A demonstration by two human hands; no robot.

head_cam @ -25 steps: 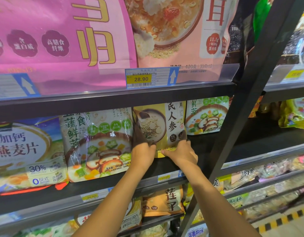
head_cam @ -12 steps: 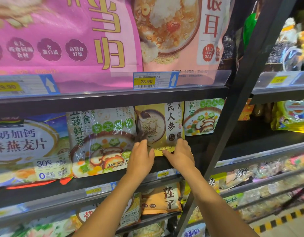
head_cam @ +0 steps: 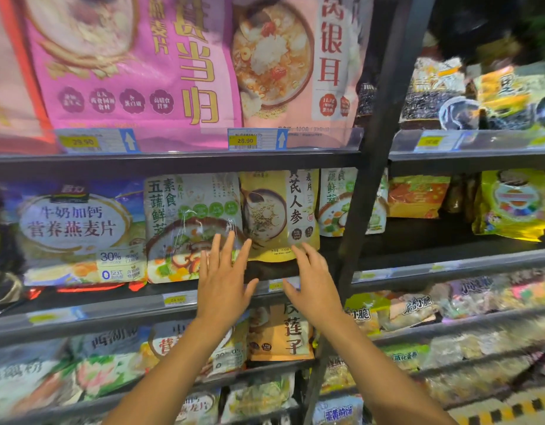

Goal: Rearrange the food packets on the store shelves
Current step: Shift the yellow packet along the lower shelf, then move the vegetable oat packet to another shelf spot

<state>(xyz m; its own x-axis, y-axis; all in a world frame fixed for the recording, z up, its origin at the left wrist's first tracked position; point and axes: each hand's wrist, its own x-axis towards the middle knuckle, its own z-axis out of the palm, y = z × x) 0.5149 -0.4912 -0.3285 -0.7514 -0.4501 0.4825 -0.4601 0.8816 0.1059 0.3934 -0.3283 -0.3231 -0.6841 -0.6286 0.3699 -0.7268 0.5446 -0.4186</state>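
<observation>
View: head cam, the only one.
Middle shelf [head_cam: 112, 312]: dark, w/ a clear price rail along its front edge; a row of packets stands on it, faces out.
Yellow packet [head_cam: 277, 210]: task item. Upright on middle shelf, set back from the front edge, towards the right end of this bay, btwn two veg packets.
Veg packet [head_cam: 188, 228]: white/green, mushroom soup pic. Just left of yellow packet and nearer the front edge; its right edge meets the yellow one's left edge.
2nd veg packet [head_cam: 335, 204]: at right end of shelf, partly behind the post [head_cam: 372, 179].
Left hand [head_cam: 223, 277]: fingers straight and spread, grasping nothing. Tips lie over veg packet's lower right corner and yellow packet's lower left; contact can't tell.
Right hand [head_cam: 314, 280]: fingers straight, loose, grasping nothing. Tips at yellow packet's bottom right corner; contact unclear.
Blue packet [head_cam: 75, 231]: left of veg packet, near front edge, "30%" on it.
Top shelf [head_cam: 173, 162]: pink packet [head_cam: 127, 62] and pale pink packet [head_cam: 295, 56] side by side; price tag [head_cam: 245, 140] reads 28.90.
Lower shelf: orange packet [head_cam: 280, 335] btwn the two wrists.
Right bay: yellow-green bag [head_cam: 510, 204] at middle-shelf level, blurred.
</observation>
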